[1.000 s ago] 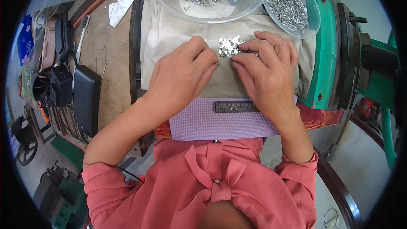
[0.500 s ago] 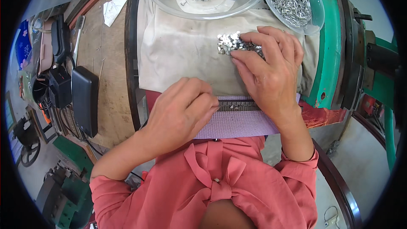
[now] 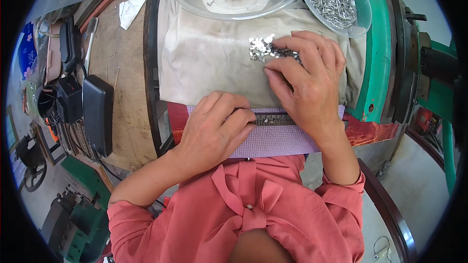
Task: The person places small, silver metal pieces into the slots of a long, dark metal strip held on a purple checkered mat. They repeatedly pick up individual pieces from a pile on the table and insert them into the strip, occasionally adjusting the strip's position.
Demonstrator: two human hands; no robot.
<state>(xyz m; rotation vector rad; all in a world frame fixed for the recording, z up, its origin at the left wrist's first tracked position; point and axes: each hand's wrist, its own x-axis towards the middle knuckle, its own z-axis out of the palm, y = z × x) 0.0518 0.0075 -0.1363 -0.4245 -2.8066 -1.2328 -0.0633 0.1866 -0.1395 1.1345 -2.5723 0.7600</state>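
On the pale cloth [image 3: 209,58] lies a small pile of shiny metal pieces [image 3: 262,46]. My right hand [image 3: 314,75] curves over its right side, thumb and forefinger apart, and hides part of the pile. Nearer to me, a dark slotted metal bar [image 3: 275,119] rests on a lilac woven mat [image 3: 273,139], with small pieces sitting along it. My left hand [image 3: 212,124] is at the bar's left part with thumb and fingertips pinched together. What is between those fingertips is too small to make out. The bar's left end is hidden under this hand.
Behind the cloth stand a large clear bowl [image 3: 234,17] of small metal pieces and a smaller clear bowl [image 3: 363,22] of metal pins. A green machine frame [image 3: 375,68] borders the right. On the wooden table [image 3: 129,92] at left lie a black case [image 3: 97,117] and a toothbrush [image 3: 90,44].
My left hand has shifted slightly right along the bar. My right thumb has drawn back from the pile, and the gap between thumb and forefinger is wider.
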